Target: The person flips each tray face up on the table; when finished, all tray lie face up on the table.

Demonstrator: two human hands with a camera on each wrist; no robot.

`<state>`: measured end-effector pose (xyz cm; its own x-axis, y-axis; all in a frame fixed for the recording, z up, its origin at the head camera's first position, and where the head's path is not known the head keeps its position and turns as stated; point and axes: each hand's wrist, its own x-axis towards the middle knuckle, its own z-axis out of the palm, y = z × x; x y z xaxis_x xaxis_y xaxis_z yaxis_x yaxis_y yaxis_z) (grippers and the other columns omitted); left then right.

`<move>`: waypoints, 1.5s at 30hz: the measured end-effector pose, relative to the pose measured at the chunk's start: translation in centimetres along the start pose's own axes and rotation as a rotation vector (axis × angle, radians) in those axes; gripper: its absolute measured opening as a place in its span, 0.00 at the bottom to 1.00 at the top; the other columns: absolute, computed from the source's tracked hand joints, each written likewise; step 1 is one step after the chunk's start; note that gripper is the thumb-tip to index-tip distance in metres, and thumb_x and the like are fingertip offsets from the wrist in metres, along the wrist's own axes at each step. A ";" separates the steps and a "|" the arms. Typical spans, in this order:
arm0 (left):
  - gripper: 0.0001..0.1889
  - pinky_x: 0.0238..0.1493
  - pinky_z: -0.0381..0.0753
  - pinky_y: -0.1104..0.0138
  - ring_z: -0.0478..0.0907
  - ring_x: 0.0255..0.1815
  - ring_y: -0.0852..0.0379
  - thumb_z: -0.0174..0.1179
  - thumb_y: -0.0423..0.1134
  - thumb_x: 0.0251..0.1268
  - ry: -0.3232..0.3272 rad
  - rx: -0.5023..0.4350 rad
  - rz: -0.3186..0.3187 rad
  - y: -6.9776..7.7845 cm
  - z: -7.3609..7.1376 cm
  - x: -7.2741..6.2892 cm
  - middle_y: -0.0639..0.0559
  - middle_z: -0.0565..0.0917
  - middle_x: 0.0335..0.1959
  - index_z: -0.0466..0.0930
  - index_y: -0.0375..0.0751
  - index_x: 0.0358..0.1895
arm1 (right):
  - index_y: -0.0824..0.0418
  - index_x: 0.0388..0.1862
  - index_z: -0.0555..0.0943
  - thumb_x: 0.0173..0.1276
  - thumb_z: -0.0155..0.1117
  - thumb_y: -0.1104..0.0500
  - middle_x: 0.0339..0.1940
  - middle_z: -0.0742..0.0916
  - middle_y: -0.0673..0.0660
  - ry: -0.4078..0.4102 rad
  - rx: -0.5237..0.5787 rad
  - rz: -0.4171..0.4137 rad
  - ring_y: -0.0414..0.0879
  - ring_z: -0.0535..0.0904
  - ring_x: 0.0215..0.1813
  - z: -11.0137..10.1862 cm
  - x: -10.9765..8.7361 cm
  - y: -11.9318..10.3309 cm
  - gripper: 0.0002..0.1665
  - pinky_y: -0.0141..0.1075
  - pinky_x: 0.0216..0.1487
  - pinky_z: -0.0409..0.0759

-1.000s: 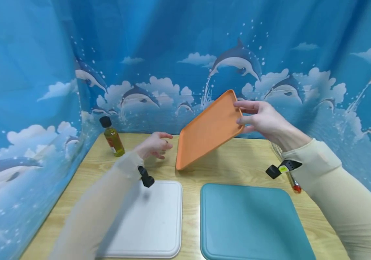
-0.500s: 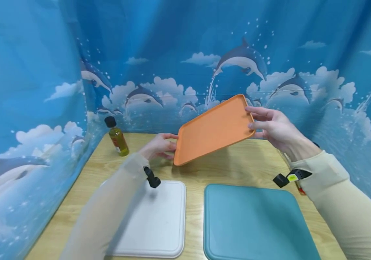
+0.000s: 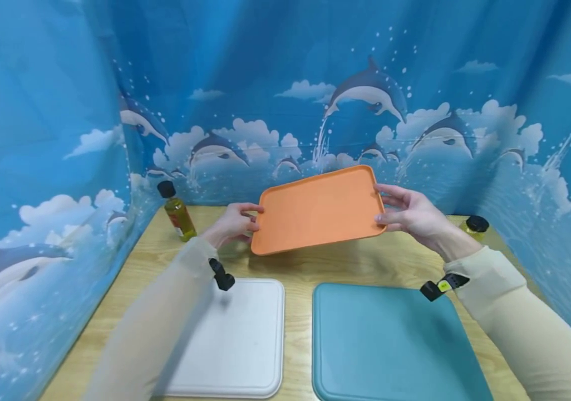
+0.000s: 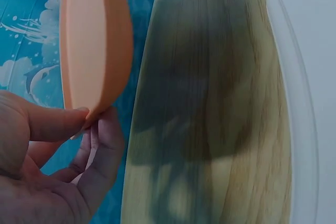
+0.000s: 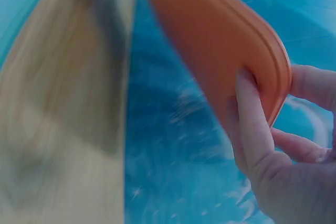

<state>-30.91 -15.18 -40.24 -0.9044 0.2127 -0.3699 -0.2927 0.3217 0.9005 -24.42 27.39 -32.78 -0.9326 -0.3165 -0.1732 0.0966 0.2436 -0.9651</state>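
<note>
An orange rectangular tray (image 3: 318, 211) with a raised rim is held up over the back of the table, tilted with its right end higher. My left hand (image 3: 234, 224) pinches its left short edge; in the left wrist view the thumb and fingertips (image 4: 107, 129) meet on the rim. At the other end my right hand (image 3: 410, 217) grips the right short edge, fingers spread. The right wrist view has the tray's corner (image 5: 262, 61) between thumb and fingers. A shadow of the tray falls on the wood beneath.
A white board (image 3: 235, 345) lies front left and a teal board (image 3: 390, 345) front right on the wooden table (image 3: 298, 334). A bottle of yellow liquid (image 3: 177, 214) with a black cap stands back left. Behind my right wrist shows a black-lidded jar (image 3: 476, 225). A dolphin-print curtain (image 3: 265, 83) surrounds the table.
My left hand has come to the tray's left edge and taken hold of it. The tray's right end has swung down with my right hand, so it lies more level.
</note>
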 end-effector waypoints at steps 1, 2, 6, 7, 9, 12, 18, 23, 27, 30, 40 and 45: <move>0.33 0.48 0.90 0.55 0.83 0.45 0.54 0.61 0.21 0.78 0.008 0.018 0.002 0.0 -0.2 0.0 0.46 0.80 0.55 0.75 0.45 0.83 | 0.54 0.97 0.49 0.82 0.68 0.68 0.95 0.61 0.68 -0.007 -0.029 0.012 0.32 0.90 0.59 -0.1 0.3 0.5 0.55 0.36 0.60 0.94; 0.34 0.49 0.91 0.54 0.83 0.46 0.53 0.61 0.21 0.77 0.016 0.029 0.000 0.0 -0.4 0.0 0.44 0.81 0.58 0.75 0.45 0.82 | 0.54 0.97 0.49 0.82 0.68 0.69 0.94 0.62 0.69 -0.014 -0.058 0.025 0.34 0.90 0.60 -0.1 0.7 1.1 0.56 0.36 0.60 0.94; 0.33 0.51 0.94 0.53 0.83 0.51 0.50 0.62 0.22 0.77 0.039 0.108 -0.005 -0.2 -0.8 0.1 0.40 0.81 0.64 0.76 0.46 0.82 | 0.58 0.96 0.53 0.79 0.71 0.69 0.89 0.69 0.75 -0.024 -0.192 0.078 0.54 0.89 0.71 0.2 2.0 3.1 0.55 0.38 0.60 0.95; 0.33 0.51 0.94 0.52 0.82 0.51 0.49 0.62 0.21 0.77 0.046 0.131 -0.009 -0.2 -0.9 0.2 0.39 0.80 0.64 0.76 0.47 0.82 | 0.60 0.95 0.54 0.79 0.71 0.69 0.88 0.70 0.76 -0.031 -0.230 0.087 0.60 0.87 0.73 0.3 2.3 3.6 0.54 0.38 0.60 0.95; 0.33 0.53 0.96 0.52 0.82 0.51 0.47 0.63 0.22 0.76 0.059 0.168 -0.026 -0.4 -0.9 0.3 0.39 0.81 0.63 0.78 0.47 0.80 | 0.63 0.94 0.56 0.77 0.73 0.70 0.85 0.73 0.78 -0.043 -0.294 0.110 0.69 0.82 0.77 0.8 2.9 4.5 0.54 0.40 0.58 0.96; 0.32 0.52 0.96 0.54 0.82 0.49 0.46 0.63 0.22 0.76 0.065 0.212 -0.054 -0.7 -1.0 0.4 0.39 0.81 0.61 0.79 0.48 0.79 | 0.66 0.93 0.58 0.73 0.76 0.70 0.79 0.77 0.79 -0.061 -0.401 0.137 0.71 0.82 0.75 1.7 3.9 5.7 0.56 0.41 0.54 0.96; 0.32 0.39 0.91 0.61 0.80 0.38 0.49 0.64 0.21 0.74 0.054 0.265 -0.065 -1.7 -0.8 0.8 0.43 0.80 0.50 0.79 0.47 0.79 | 0.70 0.89 0.64 0.64 0.81 0.71 0.76 0.79 0.78 -0.059 -0.541 0.174 0.65 0.83 0.71 2.9 5.2 7.3 0.57 0.40 0.51 0.93; 0.31 0.36 0.92 0.63 0.84 0.40 0.53 0.63 0.20 0.74 0.055 0.261 -0.062 -2.5 -0.6 1.2 0.41 0.83 0.59 0.80 0.43 0.78 | 0.72 0.86 0.69 0.64 0.82 0.70 0.84 0.75 0.76 -0.048 -0.620 0.184 0.69 0.73 0.83 3.2 5.5 8.1 0.53 0.43 0.65 0.90; 0.31 0.42 0.96 0.59 0.86 0.52 0.49 0.62 0.20 0.72 0.070 0.263 -0.072 -2.9 -0.5 1.3 0.39 0.82 0.75 0.82 0.42 0.77 | 0.73 0.85 0.70 0.65 0.82 0.70 0.85 0.74 0.77 -0.039 -0.611 0.195 0.69 0.75 0.82 3.5 5.7 8.3 0.51 0.43 0.61 0.93; 0.28 0.45 0.97 0.57 0.87 0.57 0.47 0.64 0.20 0.71 0.090 0.287 -0.066 -3.0 -0.5 1.3 0.38 0.83 0.74 0.85 0.41 0.72 | 0.72 0.85 0.71 0.66 0.83 0.69 0.84 0.75 0.76 -0.019 -0.624 0.196 0.67 0.77 0.81 3.8 5.8 8.4 0.50 0.46 0.64 0.92; 0.15 0.42 0.96 0.59 0.92 0.46 0.48 0.69 0.29 0.76 0.129 0.408 0.020 -2.7 -0.8 -0.7 0.38 0.92 0.60 0.91 0.38 0.62 | 0.69 0.86 0.71 0.72 0.81 0.58 0.82 0.75 0.78 0.120 -0.767 0.025 0.70 0.83 0.65 5.7 3.4 7.2 0.49 0.58 0.60 0.89; 0.20 0.61 0.94 0.49 0.90 0.63 0.40 0.65 0.44 0.85 0.118 0.570 0.081 -1.7 -2.3 -5.7 0.37 0.90 0.67 0.87 0.38 0.70 | 0.64 0.90 0.65 0.79 0.76 0.52 0.87 0.69 0.75 0.096 -0.558 -0.107 0.74 0.79 0.77 9.6 -0.2 5.4 0.49 0.59 0.63 0.91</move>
<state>-25.94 -19.10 -39.09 -0.9550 0.1637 -0.2474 -0.0373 0.7610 0.6477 -20.31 19.94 -39.88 -0.9570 -0.2879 -0.0368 -0.1737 0.6698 -0.7219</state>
